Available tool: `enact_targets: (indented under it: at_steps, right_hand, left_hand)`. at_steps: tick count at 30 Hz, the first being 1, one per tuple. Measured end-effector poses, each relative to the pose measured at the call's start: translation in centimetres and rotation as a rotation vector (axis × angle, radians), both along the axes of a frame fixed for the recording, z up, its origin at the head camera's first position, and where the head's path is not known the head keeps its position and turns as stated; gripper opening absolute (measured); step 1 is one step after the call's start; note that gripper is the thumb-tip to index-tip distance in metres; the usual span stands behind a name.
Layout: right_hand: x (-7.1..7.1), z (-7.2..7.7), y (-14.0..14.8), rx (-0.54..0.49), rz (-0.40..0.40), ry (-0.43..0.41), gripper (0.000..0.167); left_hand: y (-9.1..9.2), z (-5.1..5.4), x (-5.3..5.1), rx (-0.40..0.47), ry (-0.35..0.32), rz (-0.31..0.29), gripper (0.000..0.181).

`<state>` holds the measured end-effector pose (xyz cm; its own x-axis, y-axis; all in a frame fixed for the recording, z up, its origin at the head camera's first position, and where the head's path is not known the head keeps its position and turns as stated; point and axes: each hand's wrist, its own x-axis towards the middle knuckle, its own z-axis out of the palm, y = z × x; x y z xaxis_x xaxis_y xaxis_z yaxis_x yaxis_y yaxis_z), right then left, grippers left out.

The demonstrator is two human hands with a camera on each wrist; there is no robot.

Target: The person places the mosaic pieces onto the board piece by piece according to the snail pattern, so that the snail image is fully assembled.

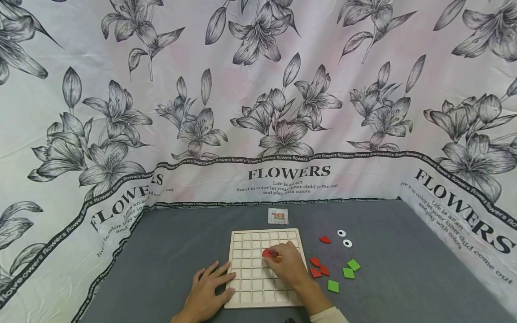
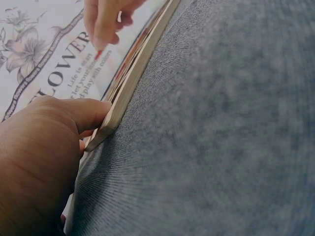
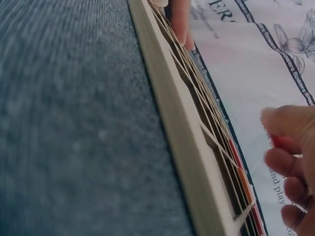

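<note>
A pale wooden board [image 1: 246,284] with a grid of square cells lies flat on the grey cloth. My left hand [image 1: 208,289] rests against its left edge, fingers spread and thumb touching the rim. Over the upper right part of the grid, my right hand [image 1: 287,265] pinches a small red piece [image 3: 280,143] between thumb and forefinger, apart from the board in the right wrist view. An orange piece [image 1: 277,259] shows in the grid below that hand, which partly hides it. Red also shows along the grid in the right wrist view.
Right of the board lie several red fan-shaped pieces [image 1: 315,261], green squares [image 1: 333,286] and two white rings with dark centres [image 1: 347,243]. A small printed card [image 1: 278,216] lies behind the board. Floral fabric [image 1: 289,179] hangs around the back and sides.
</note>
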<state>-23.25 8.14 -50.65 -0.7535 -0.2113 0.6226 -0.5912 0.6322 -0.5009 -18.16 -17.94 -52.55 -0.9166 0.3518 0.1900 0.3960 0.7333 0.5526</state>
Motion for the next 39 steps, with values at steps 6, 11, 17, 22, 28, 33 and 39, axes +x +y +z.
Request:
enact_targets:
  at_steps: [6, 11, 17, 22, 28, 33, 39]
  right_hand:
    - [-0.2, -0.6, 0.0, 0.121, -0.044, -0.064, 0.015]
    - [-0.2, -0.7, 0.1, 0.165, -0.039, -0.117, 0.015]
    - [-0.2, -0.9, 0.2, 0.139, -0.056, -0.064, 0.016]
    - [-0.1, -1.0, 0.3, 0.119, -0.09, -0.033, 0.013]
    - [-0.3, -1.3, 0.4, 0.145, -0.067, -0.043, 0.008]
    - [-0.3, -1.4, 0.3, 0.14, -0.069, -0.028, 0.005]
    - [0.1, -0.3, 0.6, 0.045, -0.052, -0.008, 0.011]
  left_hand:
    - [0.1, 0.0, 0.0, -0.007, 0.011, 0.001, 0.041]
    - [0.0, 0.1, 0.0, -0.01, 0.002, 0.003, 0.043]
    - [0.0, 0.1, -0.1, -0.012, -0.006, 0.001, 0.044]
    - [0.0, -0.1, -0.2, -0.017, -0.007, 0.004, 0.045]
    - [0.0, 0.1, -0.2, -0.019, -0.019, 0.004, 0.046]
    - [-0.1, 0.1, -0.3, -0.02, -0.028, 0.003, 0.046]
    - [-0.1, 0.3, -0.3, -0.023, -0.034, 0.003, 0.046]
